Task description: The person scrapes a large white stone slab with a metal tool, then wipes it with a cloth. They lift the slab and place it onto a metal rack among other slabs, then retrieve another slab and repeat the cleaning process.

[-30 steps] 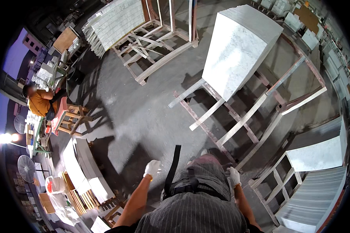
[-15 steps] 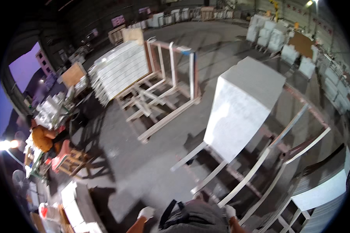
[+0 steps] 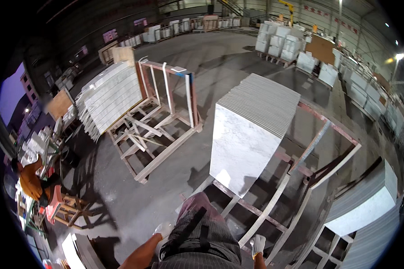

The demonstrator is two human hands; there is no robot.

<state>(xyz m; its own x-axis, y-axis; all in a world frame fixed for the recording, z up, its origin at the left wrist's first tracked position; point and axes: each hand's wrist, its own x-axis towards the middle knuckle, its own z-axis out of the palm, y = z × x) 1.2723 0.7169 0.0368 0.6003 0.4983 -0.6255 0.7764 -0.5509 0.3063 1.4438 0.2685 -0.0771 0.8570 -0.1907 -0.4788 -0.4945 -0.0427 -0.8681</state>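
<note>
My left hand (image 3: 165,229), in a white glove, hangs beside my left leg, apart from the racks. Its fingers are smeared by motion. My right hand (image 3: 257,244), also gloved in white, hangs by my right leg with loose fingers and nothing seen in it. It is nearest to a pale bar (image 3: 274,201) of a metal rack; I cannot tell whether it touches. On this rack, in front of me, leans a thick stack of white marble-like slabs (image 3: 247,143) with grey ribbed edges. My striped dark apron (image 3: 197,244) covers my lap.
Another rack (image 3: 166,154) with more slabs (image 3: 114,92) stands at the left. Further slabs (image 3: 363,197) lean at the lower right. A person in orange (image 3: 30,181) bends by a wooden stool (image 3: 72,208) at the far left. Slab rows (image 3: 278,42) line the back.
My view has shifted, with the slab stack and racks now further left in it. My leg has swung forward, and both hands have moved at my sides.
</note>
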